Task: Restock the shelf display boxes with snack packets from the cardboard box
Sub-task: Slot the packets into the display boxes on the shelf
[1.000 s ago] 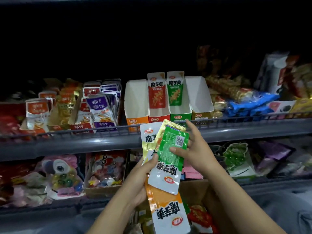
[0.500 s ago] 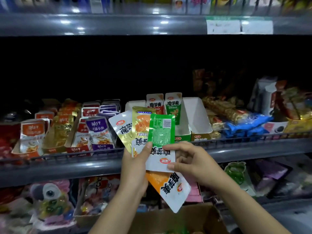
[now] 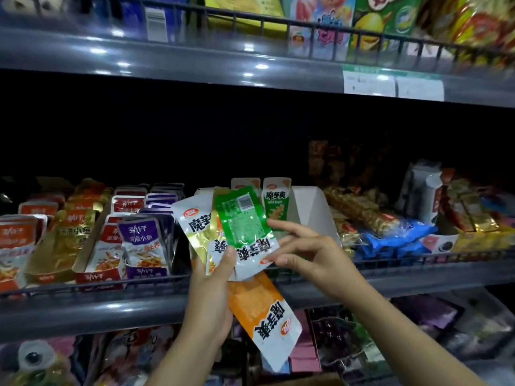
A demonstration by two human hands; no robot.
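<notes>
My left hand [image 3: 210,296] grips a fan of snack packets in front of the middle shelf: a gold one [image 3: 195,227], a green one [image 3: 245,229] on top, and an orange one [image 3: 264,316] hanging below. My right hand [image 3: 309,254] pinches the green packet's right edge and lower corner. Behind the packets stand the display boxes: a green-fronted box [image 3: 277,201] holding an upright packet and an empty white box [image 3: 315,210] to its right. The cardboard box [image 3: 306,381] shows only as a brown edge at the bottom.
Rows of small red, gold and purple fish-snack boxes [image 3: 136,240] fill the shelf's left. Blue packets [image 3: 395,238] and wrapped bars lie at the right. A wire rail [image 3: 92,285] fronts the shelf. An upper shelf [image 3: 250,65] carries boxes; a lower shelf holds candy.
Both hands have lifted the fanned packets up from over the cardboard box to the height of the display boxes. The view has tilted upward, and the upper shelf has come into sight.
</notes>
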